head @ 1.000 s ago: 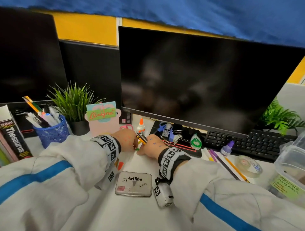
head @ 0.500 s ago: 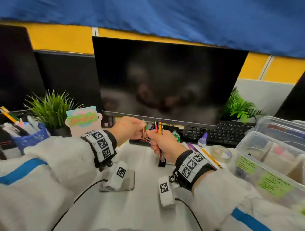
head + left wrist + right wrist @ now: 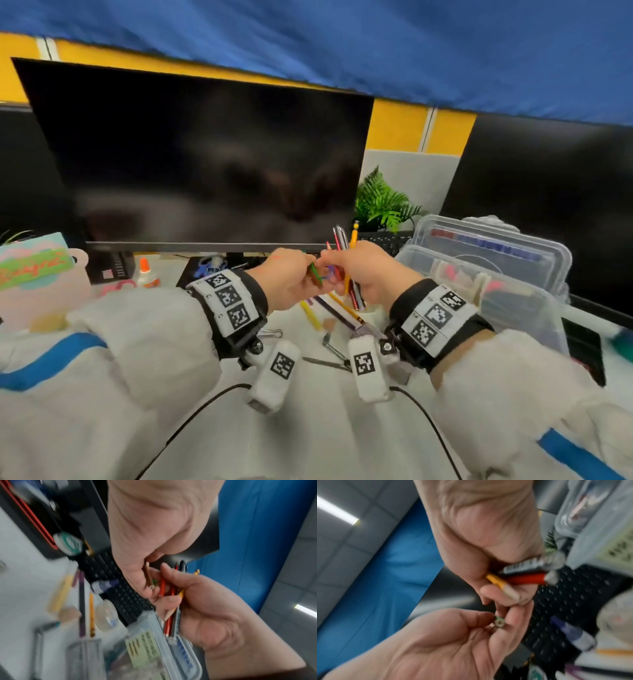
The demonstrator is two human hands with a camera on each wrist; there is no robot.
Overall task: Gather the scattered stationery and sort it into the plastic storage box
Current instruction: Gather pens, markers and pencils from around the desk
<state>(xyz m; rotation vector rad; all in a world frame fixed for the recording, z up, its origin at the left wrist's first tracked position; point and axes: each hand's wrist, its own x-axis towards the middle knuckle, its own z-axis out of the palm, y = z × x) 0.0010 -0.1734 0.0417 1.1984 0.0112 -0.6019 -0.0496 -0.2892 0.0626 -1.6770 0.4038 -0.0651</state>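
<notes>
Above the desk, my right hand grips a bundle of pens and pencils: a red one, a silver one and a yellow pencil, held upright. The bundle sticks out of the fist in the right wrist view. My left hand pinches a short green pencil and holds it against the right hand's fingers. Its butt end shows between finger and thumb. The clear plastic storage box stands open just right of my hands, its lid behind it.
Under my hands lie a yellow highlighter, a purple pen and a pencil, with a binder clip nearby. A tape roll, a purple-capped bottle, the keyboard, a glue bottle and the monitor stand behind.
Both hands have lifted off the desk with the pens and pencils and moved right toward the box. The view has swung right, so the box is now close.
</notes>
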